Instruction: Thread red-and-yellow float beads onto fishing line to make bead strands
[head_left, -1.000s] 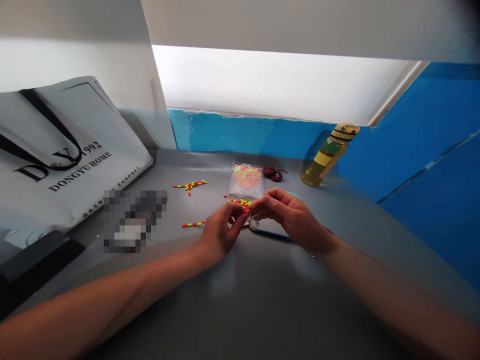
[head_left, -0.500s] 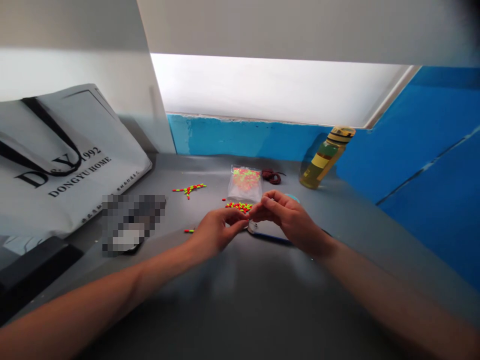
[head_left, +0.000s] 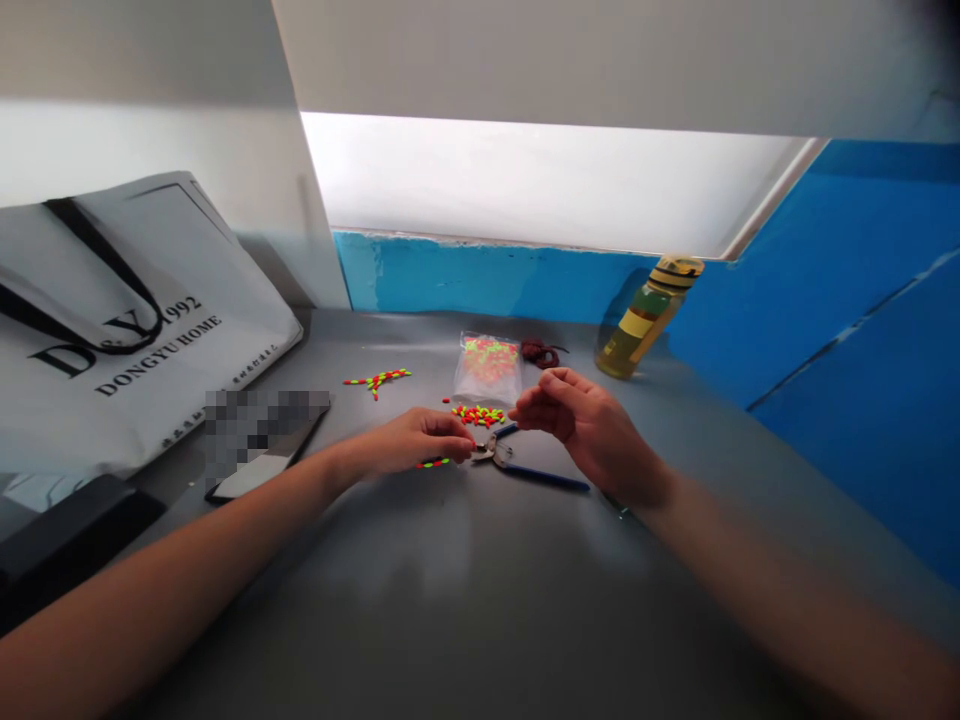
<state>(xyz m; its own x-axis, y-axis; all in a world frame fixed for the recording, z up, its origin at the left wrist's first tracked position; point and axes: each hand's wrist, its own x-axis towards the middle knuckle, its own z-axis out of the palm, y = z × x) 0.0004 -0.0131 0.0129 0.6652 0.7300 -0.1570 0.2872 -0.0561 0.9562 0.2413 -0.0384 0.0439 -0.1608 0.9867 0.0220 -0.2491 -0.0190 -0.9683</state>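
My left hand rests low on the grey table, its fingers pressed together just left of the pliers' jaws. A short strand of red and yellow-green beads lies at its fingertips. My right hand hovers above the blue-handled pliers with its fingers curled into a pinch; what it holds is too small to see. A loose pile of the same beads lies between the two hands, and a clear bag of beads sits behind the pile.
A white tote bag leans at the left, with a blurred phone in front of it. More bead strands lie at mid-left. Dark red cord and a yellow bottle stand by the blue wall.
The hands have come apart. My left hand dropped to the table and slid left beside the bead strand; my right hand lifted slightly, uncovering the pliers.
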